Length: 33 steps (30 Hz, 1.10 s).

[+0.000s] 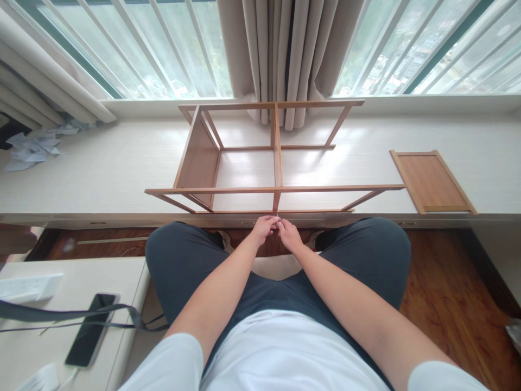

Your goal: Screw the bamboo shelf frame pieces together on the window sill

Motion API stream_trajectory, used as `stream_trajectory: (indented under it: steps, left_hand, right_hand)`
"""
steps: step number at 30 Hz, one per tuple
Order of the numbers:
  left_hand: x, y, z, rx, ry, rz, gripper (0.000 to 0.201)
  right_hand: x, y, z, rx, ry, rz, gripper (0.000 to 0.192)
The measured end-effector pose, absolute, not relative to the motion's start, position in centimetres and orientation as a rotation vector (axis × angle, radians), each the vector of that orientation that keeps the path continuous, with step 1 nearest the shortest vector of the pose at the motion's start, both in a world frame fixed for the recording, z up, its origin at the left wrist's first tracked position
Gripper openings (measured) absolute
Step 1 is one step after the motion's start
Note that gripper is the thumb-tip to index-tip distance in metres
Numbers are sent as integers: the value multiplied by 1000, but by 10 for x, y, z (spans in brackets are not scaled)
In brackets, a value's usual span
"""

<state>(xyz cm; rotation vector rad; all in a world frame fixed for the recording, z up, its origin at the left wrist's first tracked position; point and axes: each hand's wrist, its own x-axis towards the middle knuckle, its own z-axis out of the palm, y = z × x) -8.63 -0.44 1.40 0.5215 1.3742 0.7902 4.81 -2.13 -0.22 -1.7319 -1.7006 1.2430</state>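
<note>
Near left, a black smartphone (90, 328) and dark strap (73, 315) lie on a pale side table (122, 282), leaving free floor between the knees. The left hand (264, 227) and right hand (288, 232) meet fingertip to fingertip, pinching a small pale part too tiny to identify, just before the near edge of the white window ledge (101, 168). Beyond stands an open bamboo shelf frame (277, 163); a loose bamboo panel (431, 182) lies to its right, beige curtains (285, 49) farthest.

Matt bamboo-like wooden frame (260, 163) and panel (431, 182) on smooth, faintly glossy pale sill (101, 168)
</note>
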Motion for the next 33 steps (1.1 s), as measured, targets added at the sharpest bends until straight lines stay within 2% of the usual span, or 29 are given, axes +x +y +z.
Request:
stream_trajectory:
  steps: [15,33]
  left_hand:
    - [-87,-5,11,557,1364,786,24]
    - [-88,-6,14,535,1355,793,23]
  right_hand:
    - [48,-21,12,-1762,-1709,1053,29]
    - [46,-24,20,-1746,-1722,1078,22]
